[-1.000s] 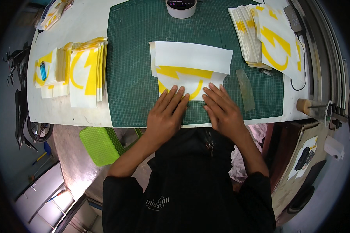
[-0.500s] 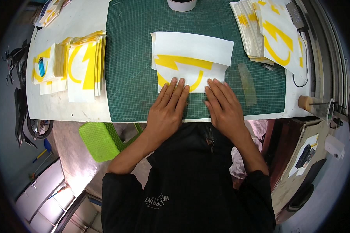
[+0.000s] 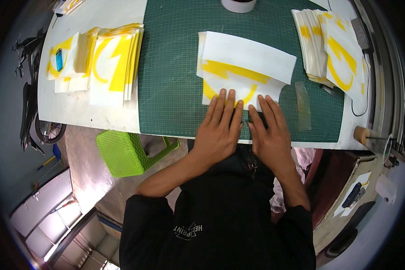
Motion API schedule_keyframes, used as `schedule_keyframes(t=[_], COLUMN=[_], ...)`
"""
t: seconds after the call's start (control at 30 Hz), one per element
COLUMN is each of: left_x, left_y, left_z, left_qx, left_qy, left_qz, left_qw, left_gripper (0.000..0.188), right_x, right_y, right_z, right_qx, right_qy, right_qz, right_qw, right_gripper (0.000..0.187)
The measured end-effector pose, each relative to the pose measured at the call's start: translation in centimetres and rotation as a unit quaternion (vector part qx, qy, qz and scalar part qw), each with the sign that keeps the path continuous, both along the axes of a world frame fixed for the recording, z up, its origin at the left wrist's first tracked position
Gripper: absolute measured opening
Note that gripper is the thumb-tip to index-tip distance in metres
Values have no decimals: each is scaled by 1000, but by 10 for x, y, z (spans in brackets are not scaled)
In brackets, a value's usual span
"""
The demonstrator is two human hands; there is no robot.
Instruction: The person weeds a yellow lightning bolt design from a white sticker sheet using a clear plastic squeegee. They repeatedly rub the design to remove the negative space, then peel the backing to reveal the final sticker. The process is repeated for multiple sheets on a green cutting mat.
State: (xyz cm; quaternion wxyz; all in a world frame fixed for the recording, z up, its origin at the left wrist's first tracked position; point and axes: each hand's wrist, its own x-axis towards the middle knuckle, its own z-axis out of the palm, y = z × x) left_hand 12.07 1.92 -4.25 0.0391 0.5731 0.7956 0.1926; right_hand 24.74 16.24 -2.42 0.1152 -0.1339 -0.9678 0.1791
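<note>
A white sheet with a yellow lightning-shaped decal (image 3: 238, 74) lies on the green cutting mat (image 3: 175, 81); its upper layer is folded back over itself. My left hand (image 3: 220, 128) lies flat, fingers together, on the sheet's near edge. My right hand (image 3: 270, 132) lies flat right beside it, fingertips on the same edge. Neither hand grips anything.
A stack of yellow-and-white decal sheets (image 3: 112, 63) lies left on the white table (image 3: 76, 108); another stack (image 3: 328, 45) sits at right. A clear plastic strip (image 3: 303, 105), a tape roll (image 3: 238, 4), a wooden-handled tool (image 3: 364, 135) and a green stool (image 3: 126, 153) are nearby.
Both hands have slid back toward me along the sheet, from its middle to its near edge. The sheet stays folded on the mat.
</note>
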Motion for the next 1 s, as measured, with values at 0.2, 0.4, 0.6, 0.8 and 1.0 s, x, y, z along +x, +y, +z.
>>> schedule_keyframes(t=[0.2, 0.4, 0.6, 0.8, 1.0], left_x=[0, 1, -1, -2, -2], left_y=[1, -3, -2, -3, -4], left_z=[0, -3, -4, -5, -7], left_qx=[3, -3, -5, -12, -10], left_qy=[-6, -3, -6, -13, -11], left_qz=[-3, 4, 2, -2, -2], left_qw=[1000, 1000, 1000, 1000, 1000], left_gripper=[56, 59, 61, 63, 64], right_x=[-2, -2, -2, -2, -1], right_y=[5, 4, 3, 3, 3], right_z=[-3, 0, -2, 0, -1], right_qx=[-43, -48, -45, -45, -47], right_qy=[1, 1, -3, -4, -1], right_qz=[27, 22, 18, 14, 14], right_qw=[999, 999, 999, 999, 999], right_gripper=[41, 40, 40, 40, 39])
